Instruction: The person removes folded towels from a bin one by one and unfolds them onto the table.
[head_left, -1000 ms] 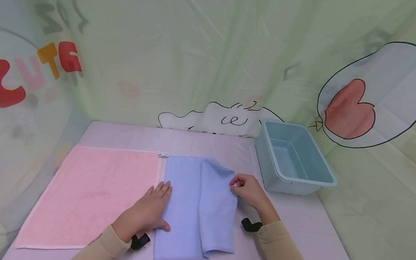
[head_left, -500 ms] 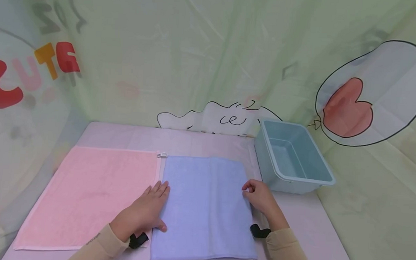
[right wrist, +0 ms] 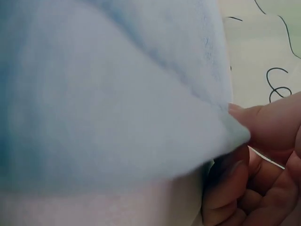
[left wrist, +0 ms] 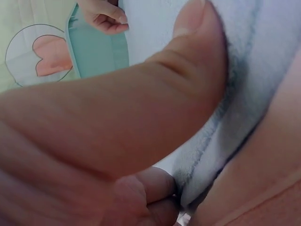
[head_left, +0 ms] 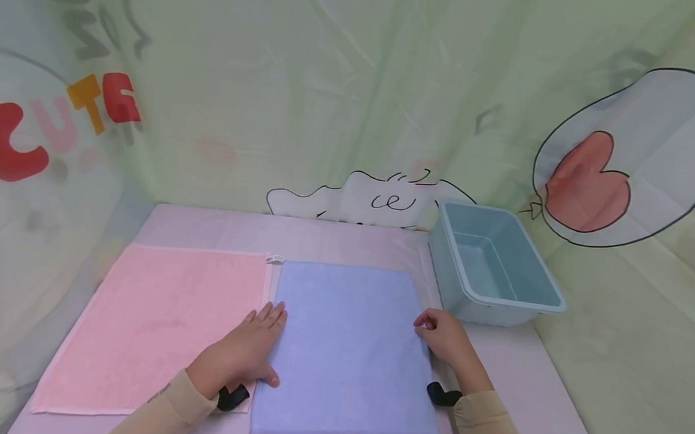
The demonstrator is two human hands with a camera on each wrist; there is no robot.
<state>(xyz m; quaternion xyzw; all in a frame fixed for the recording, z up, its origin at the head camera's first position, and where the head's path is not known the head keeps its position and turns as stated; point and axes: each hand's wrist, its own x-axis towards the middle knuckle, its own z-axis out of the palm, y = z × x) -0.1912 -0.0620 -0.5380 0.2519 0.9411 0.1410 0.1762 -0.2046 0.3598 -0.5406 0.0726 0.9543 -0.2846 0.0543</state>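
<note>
A blue towel lies spread in the middle of the table, its surface smooth in the head view. My left hand rests flat on its left edge with the fingers straight. The thumb lies on the towel fabric in the left wrist view. At the opposite side, my right hand pinches the right edge between thumb and fingers. Its pinch shows close up in the right wrist view, where a raised fold of the blue towel runs into the fingertips.
To the left lies a pink towel with a white tag at its far right corner. A blue-grey plastic bin stands at the back right of the table. Printed curtains enclose the back and sides.
My right hand has moved right and toward me, drawing out the towel's right edge. The folded-over part has opened out flat. The left hand has stayed in place.
</note>
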